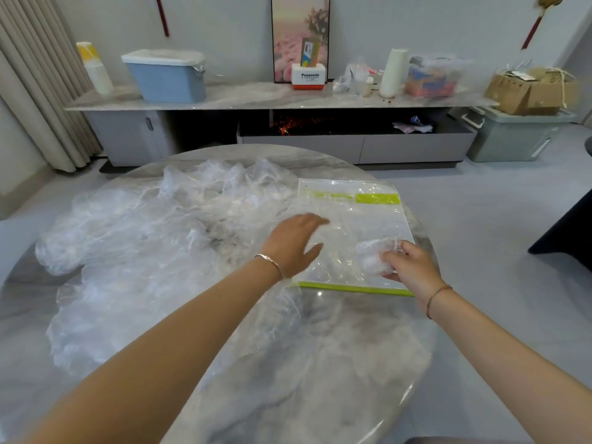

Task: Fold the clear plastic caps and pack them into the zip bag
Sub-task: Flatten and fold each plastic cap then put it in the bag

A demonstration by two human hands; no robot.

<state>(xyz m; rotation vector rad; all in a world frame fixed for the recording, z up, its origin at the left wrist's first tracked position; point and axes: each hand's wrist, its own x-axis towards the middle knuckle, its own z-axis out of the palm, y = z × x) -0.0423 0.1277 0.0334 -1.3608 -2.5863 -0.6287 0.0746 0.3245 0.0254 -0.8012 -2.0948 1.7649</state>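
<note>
I am looking down at a folded cap, a small crumpled wad of clear plastic, which the right hand is pinching between curled fingers and thumb. The wad is sitting over the near right corner of the zip bag; I cannot tell whether it is touching the bag or just above it. The zip bag is lying flat on the right half of the round marble table, with a green strip running along its near edge and a green band across its far end. The left hand is reaching over the bag's left edge, fingers straight and slightly spread, holding nothing; it is blurred, so I cannot tell whether it is pressing on the bag. A silver bangle is circling the left wrist and a thin cord bracelet the right. Left of the bag, a large pile of loose caps is covering much of the table, its edge reaching the bag's left side. Beyond the table, a long low sideboard is standing against the wall, carrying a blue bin with a white lid and a framed picture
</note>
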